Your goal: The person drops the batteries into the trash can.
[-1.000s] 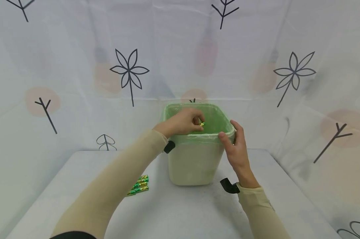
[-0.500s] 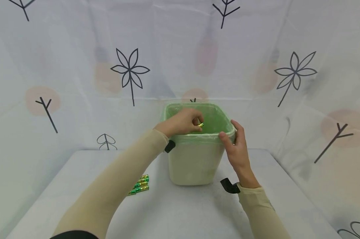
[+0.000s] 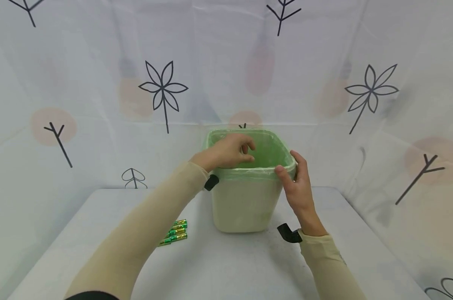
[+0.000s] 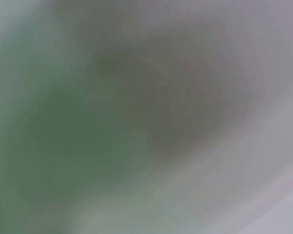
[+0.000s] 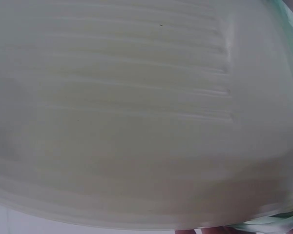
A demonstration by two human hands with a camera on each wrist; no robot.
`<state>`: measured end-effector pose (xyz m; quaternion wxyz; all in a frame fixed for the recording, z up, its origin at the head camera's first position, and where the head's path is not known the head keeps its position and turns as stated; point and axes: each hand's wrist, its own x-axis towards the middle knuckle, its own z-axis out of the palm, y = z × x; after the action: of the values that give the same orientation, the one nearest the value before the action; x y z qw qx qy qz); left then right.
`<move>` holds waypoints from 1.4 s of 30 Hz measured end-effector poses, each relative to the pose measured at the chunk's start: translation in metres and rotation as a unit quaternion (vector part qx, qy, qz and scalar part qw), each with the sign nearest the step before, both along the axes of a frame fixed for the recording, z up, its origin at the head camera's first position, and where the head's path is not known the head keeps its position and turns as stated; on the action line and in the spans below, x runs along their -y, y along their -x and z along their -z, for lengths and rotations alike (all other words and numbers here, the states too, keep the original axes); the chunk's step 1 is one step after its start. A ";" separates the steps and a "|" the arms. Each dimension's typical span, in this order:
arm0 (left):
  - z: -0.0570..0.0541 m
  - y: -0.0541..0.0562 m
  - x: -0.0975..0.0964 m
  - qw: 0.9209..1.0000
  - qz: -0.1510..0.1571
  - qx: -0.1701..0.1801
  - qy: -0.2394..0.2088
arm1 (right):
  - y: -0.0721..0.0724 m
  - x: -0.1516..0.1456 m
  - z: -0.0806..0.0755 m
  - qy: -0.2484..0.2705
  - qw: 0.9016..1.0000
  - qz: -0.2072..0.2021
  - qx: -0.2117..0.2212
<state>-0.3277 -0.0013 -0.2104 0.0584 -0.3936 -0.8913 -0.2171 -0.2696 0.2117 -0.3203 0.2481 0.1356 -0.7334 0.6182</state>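
The left hand, released, hangs at nine o'clock over the mouth of the bin, its thumb and bent forefinger standing apart and pointing towards three o'clock. Leftmost of the handled things, several shiny green-and-gold cylinders lie at eight o'clock from the bin, near its foot. They lie side by side, roughly parallel, their long axes running from about half past eight to half past two; the left sleeve hides their left ends. Next comes the pale bin, upright on its narrower base, long axis twelve to six, its mouth facing up and lined with a green bag. The right hand grasps the rim at four o'clock, thumb on the near side. The right wrist view shows the bin's wall ribbed; the left wrist view is too blurred to read.

Under everything is a white-covered table. Behind rises a white cloth with peach blotches: from the bin, one line-drawn flower sits towards half past ten, a second flower at two.
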 end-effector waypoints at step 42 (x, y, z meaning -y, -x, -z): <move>0.096 -0.068 0.167 0.998 -0.050 -0.011 -0.034 | 0.002 0.001 0.002 -0.001 1.000 0.009 -0.016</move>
<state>-0.2597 -0.1680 -0.3063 0.0920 -0.3483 -0.9015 -0.2399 -0.2717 0.2105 -0.3227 0.2648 0.1394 -0.7314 0.6128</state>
